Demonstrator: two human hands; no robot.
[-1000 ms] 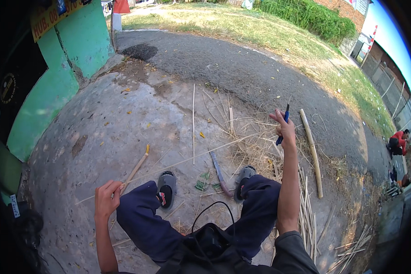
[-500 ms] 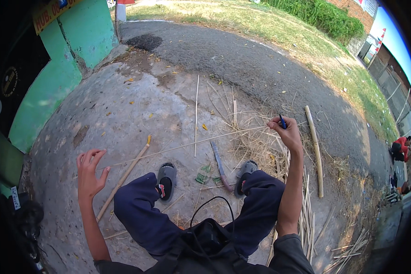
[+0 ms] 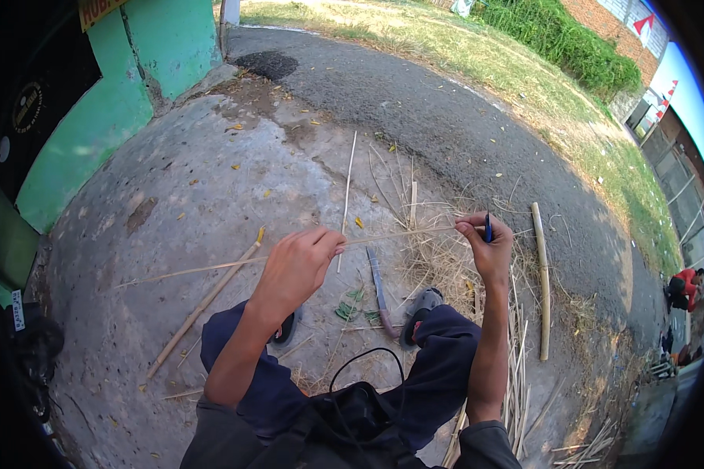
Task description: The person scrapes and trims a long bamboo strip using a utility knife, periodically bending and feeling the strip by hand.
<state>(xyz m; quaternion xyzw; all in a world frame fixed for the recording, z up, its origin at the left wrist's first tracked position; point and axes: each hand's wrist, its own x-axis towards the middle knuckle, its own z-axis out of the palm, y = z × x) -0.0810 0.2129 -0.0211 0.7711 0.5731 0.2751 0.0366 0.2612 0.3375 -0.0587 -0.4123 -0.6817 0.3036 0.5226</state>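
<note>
A long, thin bamboo strip [image 3: 399, 235] stretches across in front of me, above the ground. My left hand [image 3: 297, 264] is closed round it near the middle, and the strip's free end runs on to the left. At the strip's right end, my right hand [image 3: 489, 246] pinches the tip between thumb and finger. A slim blue and dark tool [image 3: 488, 227] also sits in that right hand; its exact kind does not show. Below the strip, between my feet, a long-bladed knife [image 3: 376, 281] with a brown handle lies on the concrete.
Bamboo shavings [image 3: 438, 262] are heaped ahead to the right, beside a thick bamboo pole [image 3: 541, 281]. A thinner pole [image 3: 199, 309] lies left. Split strips [image 3: 516, 383] lie by my right leg. A green wall [image 3: 94, 148] stands left; a person in red [image 3: 684, 289] is far right.
My left hand, spread near the strip's left part before, has moved right and closed on its middle. The right hand keeps its hold on the end. The view has shifted slightly.
</note>
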